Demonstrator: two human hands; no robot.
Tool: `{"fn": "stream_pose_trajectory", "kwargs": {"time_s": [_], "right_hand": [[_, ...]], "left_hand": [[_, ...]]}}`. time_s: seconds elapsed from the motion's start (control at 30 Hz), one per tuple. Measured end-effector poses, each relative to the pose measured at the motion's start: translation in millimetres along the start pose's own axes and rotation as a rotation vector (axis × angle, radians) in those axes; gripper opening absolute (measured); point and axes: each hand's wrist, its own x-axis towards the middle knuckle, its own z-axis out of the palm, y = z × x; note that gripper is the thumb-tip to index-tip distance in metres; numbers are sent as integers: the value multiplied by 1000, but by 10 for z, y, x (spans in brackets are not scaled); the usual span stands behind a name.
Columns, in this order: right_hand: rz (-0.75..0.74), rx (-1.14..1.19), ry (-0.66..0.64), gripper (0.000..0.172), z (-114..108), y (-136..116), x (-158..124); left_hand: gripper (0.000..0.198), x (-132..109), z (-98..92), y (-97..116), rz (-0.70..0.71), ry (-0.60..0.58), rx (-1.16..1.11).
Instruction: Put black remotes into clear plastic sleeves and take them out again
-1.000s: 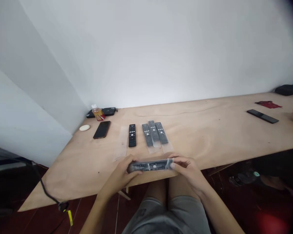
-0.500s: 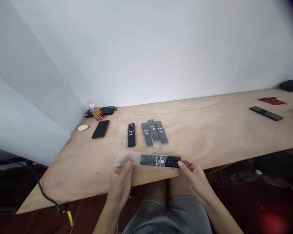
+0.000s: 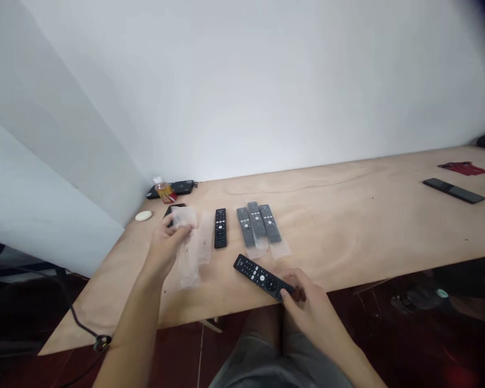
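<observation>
My right hand (image 3: 305, 296) grips the lower end of a black remote control (image 3: 262, 277), tilted over the front of the table. Between the fingers of my left hand (image 3: 167, 242) hangs a translucent plastic sleeve (image 3: 189, 261), partly in front of a dark phone (image 3: 173, 209). Another flat sleeve (image 3: 205, 237) lies just right of it. A bare black remote (image 3: 220, 228) rests on the wood beside that sleeve. Further right, three remotes in clear sleeves (image 3: 257, 222) lie side by side, slightly overlapping.
Behind the phone stand a small bottle (image 3: 165, 191) and a black box (image 3: 182, 187), with a pale round object (image 3: 143, 215) nearby. To the far right lie a dark flat object (image 3: 454, 191) and a red cloth (image 3: 466, 168). The table's front edge (image 3: 234, 312) runs before my lap.
The remote has come out of its sleeve and now tilts in my right hand. My left hand has moved left and forward with the sleeve, over the phone.
</observation>
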Motion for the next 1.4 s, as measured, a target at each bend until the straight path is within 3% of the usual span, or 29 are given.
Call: {"fn": "stream_pose_trajectory", "kwargs": {"time_s": [0.07,0.13,0.23,0.33,0.5,0.67,0.8,0.93,1.07,1.27,1.33,1.4], "right_hand": [[-103,-133,-48,35,83,-167,14],[-189,-257,-83,46,187,-298,58],[-257,-422,-147,51,371,-382,180],[-261,-568,-172,49,527,-402,363],[-271,-727,-96,32,706,-523,781],[-252,-785,-42,17,911,-643,1269],[-221,-788,4,27,968,-626,1493],[-185,-787,25,35,883,-538,1332],[-230,-717,5,37,690,-387,812],[-302,-352,-97,40,30,17,95],[-316,-238,-180,41,-199,102,41],[-323,-164,-260,43,-333,94,74]], "left_hand": [[68,223,84,-163,54,-90,261],[69,394,171,-345,104,-101,395],[68,546,241,-543,189,-63,538],[65,554,211,-588,297,-26,659],[25,191,41,-471,439,-117,787],[22,-365,-47,-492,572,-163,883],[20,-617,-10,-596,655,-94,883],[20,-694,31,-620,631,-125,857],[21,-711,32,-579,608,-133,830],[21,-814,19,-489,684,-110,798],[24,-895,70,-419,728,-169,783],[34,-985,165,-339,749,-311,776]]}}
